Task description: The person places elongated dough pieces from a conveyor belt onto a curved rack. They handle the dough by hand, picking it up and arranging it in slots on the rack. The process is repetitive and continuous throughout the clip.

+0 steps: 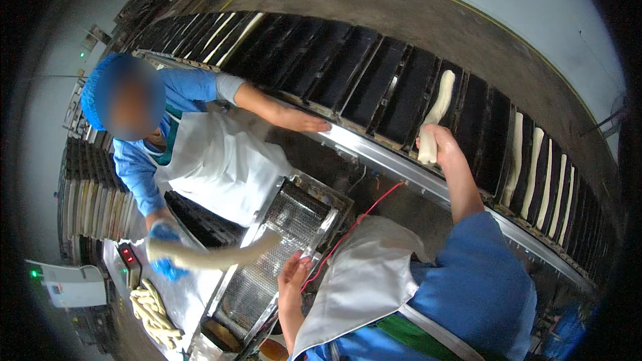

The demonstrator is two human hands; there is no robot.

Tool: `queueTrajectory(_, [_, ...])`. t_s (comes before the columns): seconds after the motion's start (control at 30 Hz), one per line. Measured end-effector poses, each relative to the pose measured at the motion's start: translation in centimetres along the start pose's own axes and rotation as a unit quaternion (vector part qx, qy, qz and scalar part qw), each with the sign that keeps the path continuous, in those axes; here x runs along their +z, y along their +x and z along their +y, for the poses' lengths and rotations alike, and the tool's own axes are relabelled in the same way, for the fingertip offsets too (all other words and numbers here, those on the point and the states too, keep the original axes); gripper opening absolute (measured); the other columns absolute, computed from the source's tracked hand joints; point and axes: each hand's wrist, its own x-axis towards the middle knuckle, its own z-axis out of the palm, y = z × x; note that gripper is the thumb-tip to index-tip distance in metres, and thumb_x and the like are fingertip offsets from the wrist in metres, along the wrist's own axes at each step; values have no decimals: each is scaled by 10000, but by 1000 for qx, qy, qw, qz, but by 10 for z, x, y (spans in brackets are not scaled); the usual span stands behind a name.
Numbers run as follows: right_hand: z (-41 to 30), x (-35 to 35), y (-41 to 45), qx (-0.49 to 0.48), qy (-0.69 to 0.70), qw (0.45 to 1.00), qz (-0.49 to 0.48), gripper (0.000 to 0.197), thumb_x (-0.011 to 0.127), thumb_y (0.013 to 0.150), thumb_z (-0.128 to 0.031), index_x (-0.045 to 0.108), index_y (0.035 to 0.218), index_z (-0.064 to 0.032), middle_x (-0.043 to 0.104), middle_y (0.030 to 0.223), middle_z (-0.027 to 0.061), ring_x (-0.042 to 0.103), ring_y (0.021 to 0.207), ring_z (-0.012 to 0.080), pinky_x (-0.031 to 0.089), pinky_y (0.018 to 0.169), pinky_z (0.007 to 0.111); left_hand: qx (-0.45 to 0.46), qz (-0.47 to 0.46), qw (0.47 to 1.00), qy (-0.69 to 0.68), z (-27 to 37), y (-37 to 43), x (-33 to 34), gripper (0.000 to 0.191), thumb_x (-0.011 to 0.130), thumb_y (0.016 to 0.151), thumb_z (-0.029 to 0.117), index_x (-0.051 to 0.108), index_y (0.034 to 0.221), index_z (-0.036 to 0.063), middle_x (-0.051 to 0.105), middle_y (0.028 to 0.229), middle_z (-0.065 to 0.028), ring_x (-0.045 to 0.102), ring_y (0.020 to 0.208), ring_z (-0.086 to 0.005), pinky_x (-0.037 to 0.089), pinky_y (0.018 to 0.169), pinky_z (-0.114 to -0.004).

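My right hand [437, 141] grips the near end of a long pale dough strip [440, 100] above the dark baking trays [386, 85]. The strip's far part stretches over one tray and looks slightly bent. My left hand [295, 273] holds nothing, its fingers loosely parted, at the edge of a metal mesh belt [281, 230]. Across from me a co-worker's blue-gloved hand [168, 250] holds another dough strip [225, 255], blurred, with its end over the mesh belt. The co-worker's bare hand [303, 120] is at the tray line's metal rail [361, 144].
More dough strips [532, 173] lie in trays to the right, others at the far left. Dough pieces [153, 316] are heaped on a metal table [193, 281] beside a red digital display [129, 256]. A red cable [346, 230] hangs between the machines. Stacked trays [98, 200] stand behind the co-worker.
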Motion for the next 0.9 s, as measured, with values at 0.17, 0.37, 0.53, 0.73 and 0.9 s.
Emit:
queueTrajectory(0.17, [-3, 1, 16, -59, -95, 992, 58, 253, 591, 844, -114, 532, 1048, 23, 583, 831, 150, 621, 674, 257, 533, 542, 401, 12, -22, 1000, 0, -16, 10, -13, 437, 634, 917, 123, 514, 1313, -16, 657, 1138, -110, 625, 1032, -184, 477, 918, -310])
queueTrajectory(0.37, [13, -17, 90, -225, -245, 908, 256, 447, 604, 853, -126, 507, 1266, 16, 603, 1072, 186, 627, 975, 329, 502, 796, 440, 10, -6, 1000, 1, -19, 0, -18, 442, 637, 914, 126, 515, 1319, -6, 665, 1123, -97, 623, 1030, -170, 471, 920, -300])
queueTrajectory(0.53, [-9, 16, 83, -229, -536, 769, 264, 543, 653, 836, -192, 480, 1274, 79, 532, 1243, 253, 568, 1105, 415, 471, 936, 474, 3, 22, 999, -49, -48, -9, -36, 459, 652, 907, 139, 518, 1326, 8, 664, 1122, -104, 617, 1040, -165, 469, 930, -306])
queueTrajectory(0.73, [17, -31, 95, -278, -583, 714, 270, 600, 593, 857, -224, 427, 1366, 46, 442, 1401, 254, 473, 1246, 402, 365, 1074, 430, 0, 27, 998, -50, -73, -12, -52, 476, 692, 897, 181, 532, 1310, 7, 663, 1131, -92, 610, 1050, -173, 467, 926, -310])
queueTrajectory(0.9, [29, -58, 121, -275, -549, 760, 212, 582, 480, 973, -229, 257, 1460, -3, 428, 1409, 247, 459, 1257, 405, 375, 1042, 462, 31, 33, 998, -53, -94, 10, -68, 459, 684, 906, 160, 534, 1301, -17, 665, 1125, -84, 610, 1028, -162, 486, 900, -294])
